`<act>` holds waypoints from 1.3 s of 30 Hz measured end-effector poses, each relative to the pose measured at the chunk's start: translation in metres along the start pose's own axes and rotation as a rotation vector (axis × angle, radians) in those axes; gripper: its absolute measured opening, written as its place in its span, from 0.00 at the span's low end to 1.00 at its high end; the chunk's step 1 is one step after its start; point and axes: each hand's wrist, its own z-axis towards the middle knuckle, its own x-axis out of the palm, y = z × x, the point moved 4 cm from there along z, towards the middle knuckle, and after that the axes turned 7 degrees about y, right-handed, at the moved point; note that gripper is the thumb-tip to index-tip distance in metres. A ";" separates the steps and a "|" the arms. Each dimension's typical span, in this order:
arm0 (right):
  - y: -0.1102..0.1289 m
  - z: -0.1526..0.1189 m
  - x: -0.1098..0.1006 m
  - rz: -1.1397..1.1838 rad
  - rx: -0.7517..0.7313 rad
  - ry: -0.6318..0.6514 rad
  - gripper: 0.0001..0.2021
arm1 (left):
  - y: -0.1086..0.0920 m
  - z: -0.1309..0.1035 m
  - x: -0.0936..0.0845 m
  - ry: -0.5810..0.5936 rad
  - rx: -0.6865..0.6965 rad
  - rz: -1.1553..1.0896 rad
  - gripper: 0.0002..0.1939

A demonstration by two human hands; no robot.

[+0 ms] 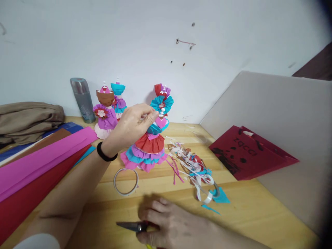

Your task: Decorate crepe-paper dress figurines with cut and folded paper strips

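My left hand [135, 121] is closed in a pinch at the white top knob of a miniature dress form [149, 143], which wears a tiered crepe paper dress in red, purple, blue and pink. The form stands upright on the table. Low in the view, my right hand [168, 221] rests over the handles of a pair of scissors [131, 226], fingers curled on them and the blades pointing left. A thin roll of tape [126, 181] lies flat between my two hands. Other small paper-dressed forms [106, 117] stand behind my left hand.
Paper scraps [197, 169] are heaped right of the dress. Coloured crepe paper sheets [49, 154] and a brown cloth [31, 119] cover the left side. A grey flask [82, 100] stands by the wall. On the right, a red gift bag [249, 155] leans against a white panel [259, 103].
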 end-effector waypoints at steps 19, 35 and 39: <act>-0.037 -0.028 -0.005 1.664 0.121 -0.569 0.18 | 0.009 0.001 0.000 -0.019 -0.001 -0.024 0.07; -0.067 -0.039 -0.139 1.107 0.246 -1.096 0.14 | 0.009 0.002 -0.003 0.029 0.017 -0.045 0.07; -0.074 -0.033 -0.139 1.130 0.262 -1.088 0.14 | 0.009 0.002 -0.003 0.034 0.015 -0.036 0.07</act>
